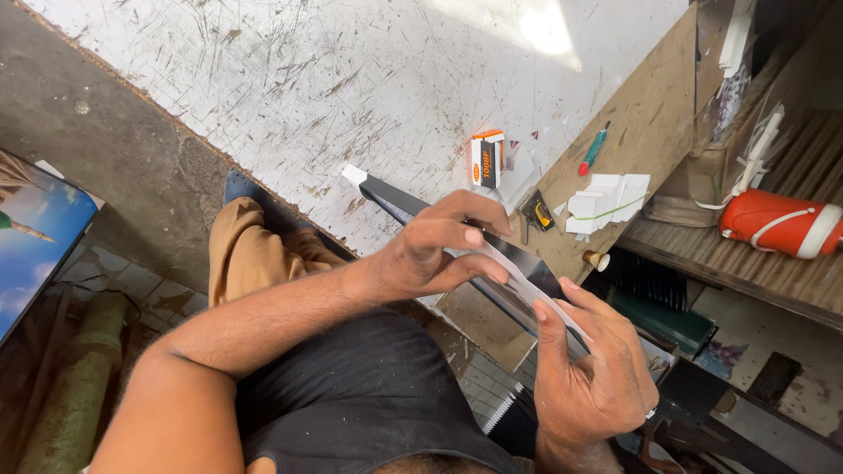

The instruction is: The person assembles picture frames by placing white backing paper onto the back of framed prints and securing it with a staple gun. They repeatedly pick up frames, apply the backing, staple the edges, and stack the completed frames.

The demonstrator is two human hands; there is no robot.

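Observation:
A long black frame piece [395, 200] with a white end cap lies slanted across the scratched white worktable [334, 79]. My left hand [439, 250] pinches a white paper strip [536, 290] that runs along the frame piece. My right hand [593, 369] grips the lower part of the same frame piece, thumb pressed against the strip.
An orange and white small box [486, 160] stands on the table. A brown board [632, 140] carries a green-red pen [594, 149], a stack of white cards [608, 198] and a small yellow-black tool [538, 211]. A red cylinder [777, 224] lies on a wooden shelf. A framed picture [35, 233] is at left.

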